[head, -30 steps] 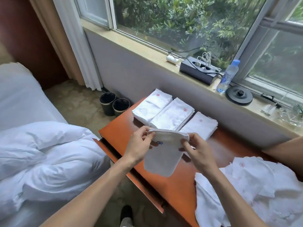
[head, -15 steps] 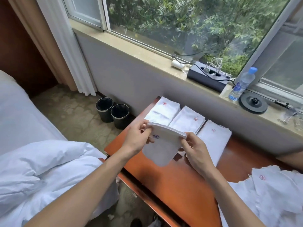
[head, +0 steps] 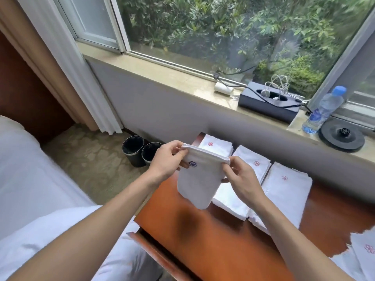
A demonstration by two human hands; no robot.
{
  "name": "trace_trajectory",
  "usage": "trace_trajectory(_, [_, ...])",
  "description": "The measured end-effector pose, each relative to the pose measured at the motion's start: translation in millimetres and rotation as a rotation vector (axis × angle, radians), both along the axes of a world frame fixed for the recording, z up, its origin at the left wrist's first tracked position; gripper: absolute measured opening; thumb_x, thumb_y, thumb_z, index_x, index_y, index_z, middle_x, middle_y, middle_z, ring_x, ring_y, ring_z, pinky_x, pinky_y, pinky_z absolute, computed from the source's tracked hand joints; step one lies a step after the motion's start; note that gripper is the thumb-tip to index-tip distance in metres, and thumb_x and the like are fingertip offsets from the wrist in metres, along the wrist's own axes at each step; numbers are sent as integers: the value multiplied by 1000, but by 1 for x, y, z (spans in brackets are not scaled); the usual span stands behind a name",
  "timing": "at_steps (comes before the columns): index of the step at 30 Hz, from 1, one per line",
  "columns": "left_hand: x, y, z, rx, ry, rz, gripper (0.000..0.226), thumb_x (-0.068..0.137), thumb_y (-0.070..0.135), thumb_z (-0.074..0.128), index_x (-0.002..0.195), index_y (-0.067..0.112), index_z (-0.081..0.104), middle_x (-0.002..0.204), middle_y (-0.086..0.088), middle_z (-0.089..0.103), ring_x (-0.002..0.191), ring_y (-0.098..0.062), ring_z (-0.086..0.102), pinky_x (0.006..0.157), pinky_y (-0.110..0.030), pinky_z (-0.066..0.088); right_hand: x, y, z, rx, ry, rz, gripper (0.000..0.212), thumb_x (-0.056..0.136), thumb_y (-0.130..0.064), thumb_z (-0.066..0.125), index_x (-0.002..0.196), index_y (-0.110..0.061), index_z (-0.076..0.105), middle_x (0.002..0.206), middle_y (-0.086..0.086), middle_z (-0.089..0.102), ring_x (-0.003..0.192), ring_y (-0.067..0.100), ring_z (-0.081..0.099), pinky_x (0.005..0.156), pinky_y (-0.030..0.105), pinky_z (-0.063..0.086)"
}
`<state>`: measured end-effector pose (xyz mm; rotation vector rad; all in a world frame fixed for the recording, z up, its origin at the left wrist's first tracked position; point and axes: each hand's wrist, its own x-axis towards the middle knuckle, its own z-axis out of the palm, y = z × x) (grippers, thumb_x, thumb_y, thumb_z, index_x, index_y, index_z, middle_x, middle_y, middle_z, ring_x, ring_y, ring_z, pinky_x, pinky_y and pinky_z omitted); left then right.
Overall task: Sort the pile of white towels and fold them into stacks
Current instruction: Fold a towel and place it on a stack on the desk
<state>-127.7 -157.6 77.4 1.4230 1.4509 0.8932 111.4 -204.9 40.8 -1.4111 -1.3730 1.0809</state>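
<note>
Towel [head: 197, 183] white, folded double, blue emblem [head: 192, 164] near top; pinched at top corners by left grip [head: 164, 159], right grip [head: 241, 179].

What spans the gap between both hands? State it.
Head view: a folded white cloth towel with a blue flower emblem, its top corners pinched by the left hand and right hand.

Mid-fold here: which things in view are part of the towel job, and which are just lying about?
Job:
- blue-logo towel, pinched by left hand and right hand
- three folded stacks on the table
- unfolded pile, lower right

Lying about:
- two black bins
- water bottle
- black cable box
- kettle base
- bed
</note>
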Motion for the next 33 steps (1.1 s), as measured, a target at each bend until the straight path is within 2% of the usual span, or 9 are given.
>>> trace_trajectory(4, [-2, 63, -19, -37, -14, -68, 15, 102, 23, 62, 90, 28, 69, 88, -3, 78, 72, -23, 78, 59, -30, 50, -5, 50, -13, -63, -61, -40, 20, 107, -29, 52, 102, -13, 63, 100, 3, 70, 92, 19, 70, 71, 30, 63])
trace_trajectory(9, [3, 136, -37, -230, -189, -182, 7, 101, 21, 65, 98, 15, 68, 92, -3, 78, 84, -25, 79, 63, -30, 59, -8, 100, -32, -82, -71, -222, 24, 110, -28, 45, 103, -6, 51, 96, 20, 56, 87, 29, 61, 66, 42, 65])
trace_trajectory(14, [15, 194, -61, -295, -179, -261, 11, 103, 20, 64, 92, 16, 64, 90, -9, 77, 84, -26, 78, 67, -32, 57, -6, 147, -60, -106, -51, -328, 17, 110, -24, 47, 102, -10, 53, 90, 16, 50, 81, 20, 56, 66, 41, 64])
trace_trajectory(17, [33, 223, -84, -324, -190, -212, 9, 103, 15, 61, 95, 15, 63, 93, -8, 73, 83, -24, 76, 75, -37, 55, 3, 176, -80, -116, -46, -385, 12, 108, -20, 50, 100, -14, 55, 84, -4, 56, 80, 18, 57, 69, 36, 64])
trace_trajectory(19, [42, 238, -100, -341, -193, -170, 10, 103, 11, 61, 94, 16, 62, 97, -8, 70, 88, -26, 75, 77, -39, 54, 4, 193, -95, -147, -29, -417, 7, 107, -20, 51, 103, -21, 57, 97, 7, 65, 91, 29, 65, 77, 41, 63])
trace_trajectory(22, [49, 250, -124, -391, -191, -123, 9, 103, 10, 61, 94, 14, 62, 97, -5, 69, 88, -24, 75, 73, -34, 54, 1, 202, -121, -190, -8, -484, 10, 104, -22, 56, 108, -30, 54, 105, 6, 69, 97, 22, 69, 88, 50, 60])
trace_trajectory(25, [57, 258, -147, -417, -187, -91, 8, 102, 10, 62, 94, 13, 64, 89, 1, 66, 72, -9, 71, 68, -27, 54, 6, 207, -143, -214, -22, -532, 13, 100, -22, 59, 103, -30, 48, 100, 3, 66, 92, 22, 68, 88, 55, 58])
trace_trajectory(30, [72, 278, -174, -429, -150, -58, 6, 102, 14, 64, 102, 9, 67, 87, 1, 67, 61, -2, 69, 63, -26, 55, 14, 224, -170, -248, -133, -511, 18, 98, -6, 51, 88, -21, 48, 84, -5, 55, 80, 18, 56, 90, 58, 55])
trace_trajectory(33, [80, 295, -187, -405, -121, -60, 8, 101, 15, 64, 99, 9, 68, 94, -6, 72, 71, -11, 76, 62, -29, 55, 11, 238, -179, -258, -133, -478, 29, 97, 5, 43, 95, -18, 61, 98, -5, 63, 99, 19, 63, 103, 47, 53])
